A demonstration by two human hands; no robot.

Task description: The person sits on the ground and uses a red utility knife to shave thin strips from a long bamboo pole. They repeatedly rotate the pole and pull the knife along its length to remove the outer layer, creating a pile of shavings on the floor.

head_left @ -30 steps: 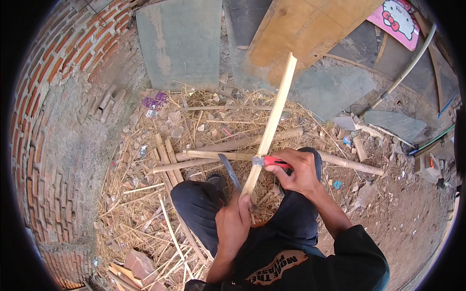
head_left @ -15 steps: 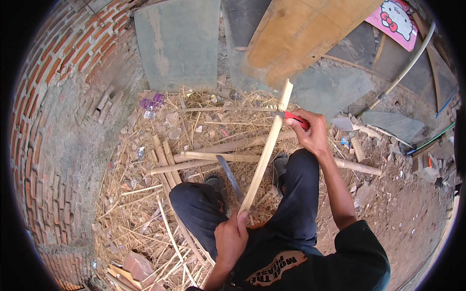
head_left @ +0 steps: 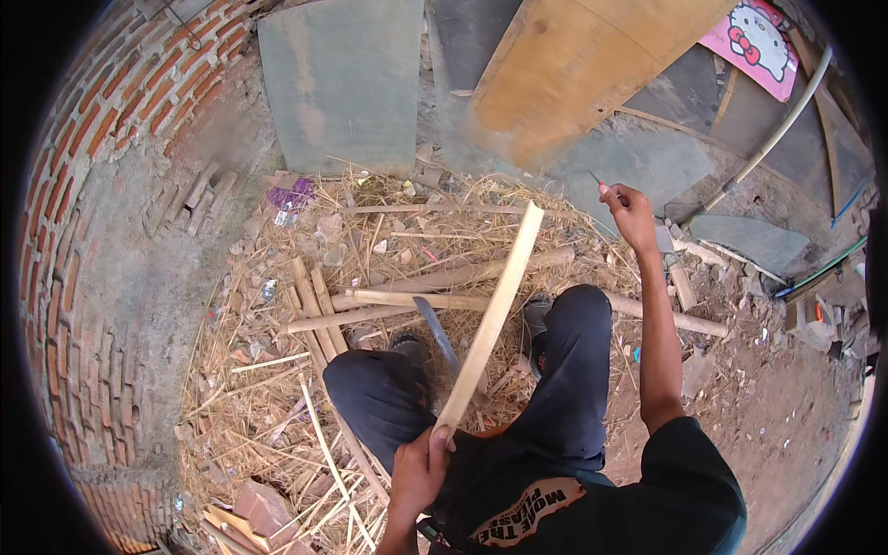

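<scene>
Left hand [head_left: 420, 470] clenched round near end of pale bamboo strip [head_left: 494, 317], which slants outward between the knees [head_left: 581, 319], above the ground [head_left: 740, 435]. Right hand [head_left: 632, 218], arm [head_left: 659, 342] stretched ahead, grasps small red-handled cutter [head_left: 603, 189], well apart from strip. On the ground, among straw [head_left: 264, 416]: dark curved blade [head_left: 437, 333] between the shoes [head_left: 536, 317], near its tip a bamboo piece [head_left: 381, 297], thicker pole [head_left: 439, 277] beyond. Brick wall [head_left: 92, 231] runs along ground's left edge; grey panel [head_left: 356, 88] and tan board [head_left: 587, 69] at far edge.

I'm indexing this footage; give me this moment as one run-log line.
left hand: holds bamboo strip, near end | right hand: holds red-handled knife, apart from strip
</scene>
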